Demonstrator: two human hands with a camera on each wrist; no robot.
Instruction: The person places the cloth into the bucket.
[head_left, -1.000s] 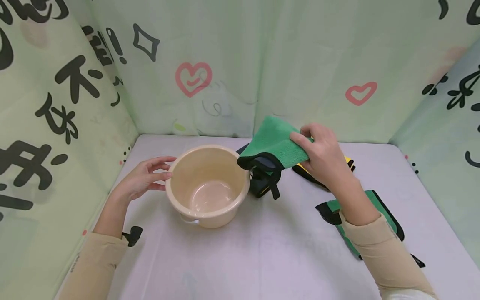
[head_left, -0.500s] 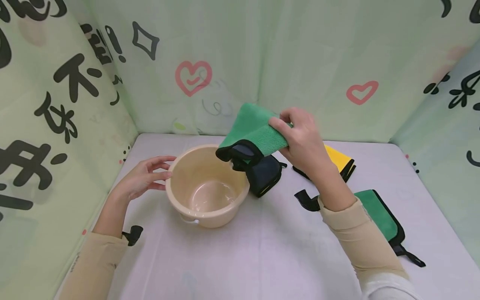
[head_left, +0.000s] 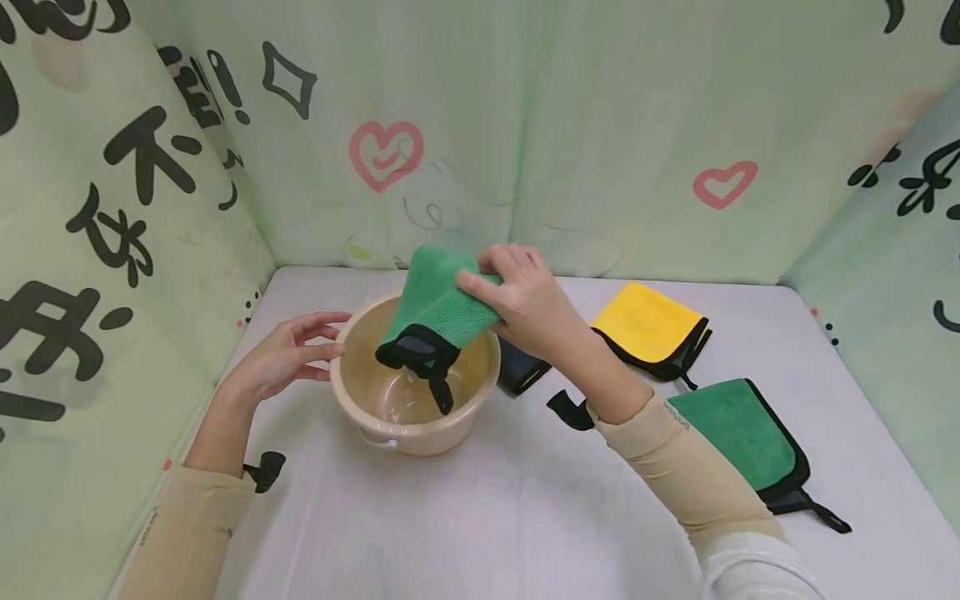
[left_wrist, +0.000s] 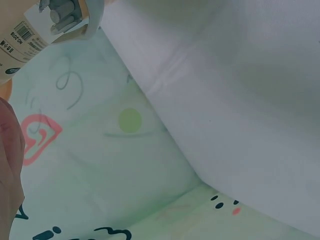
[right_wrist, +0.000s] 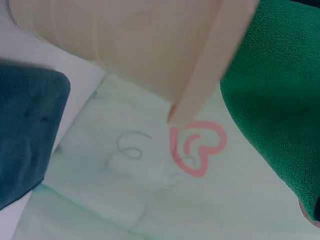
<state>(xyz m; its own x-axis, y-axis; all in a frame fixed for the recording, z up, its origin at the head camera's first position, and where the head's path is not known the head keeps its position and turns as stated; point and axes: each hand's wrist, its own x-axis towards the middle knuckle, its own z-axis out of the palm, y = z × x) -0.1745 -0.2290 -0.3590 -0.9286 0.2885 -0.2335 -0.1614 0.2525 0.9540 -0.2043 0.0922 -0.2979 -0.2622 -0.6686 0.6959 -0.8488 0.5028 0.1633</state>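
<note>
My right hand (head_left: 525, 300) pinches a folded green towel (head_left: 442, 296) with black trim and holds it over the mouth of a beige bucket (head_left: 352, 367). The towel's dark hanging loop dangles inside the rim. In the right wrist view the green towel (right_wrist: 280, 95) fills the right side, beside the bucket's outer wall (right_wrist: 130, 45). My left hand (head_left: 288, 358) rests its fairly straight fingers against the bucket's left side. Labels mark the bucket (left_wrist: 10, 35) in the left wrist view, with part of the left hand (left_wrist: 10, 165) at the edge.
A folded navy towel (head_left: 519, 367) lies right of the bucket, partly hidden by the bucket and right hand. Further right lie a yellow towel (head_left: 641, 321) and another green towel (head_left: 742, 429), all on the white-covered table (head_left: 450, 533). Printed curtains (head_left: 600, 125) enclose the table.
My right hand has carried the green towel leftward from the bucket's right side, rising and then lowering over its opening. The yellow towel has come into fuller view. The left hand keeps its place.
</note>
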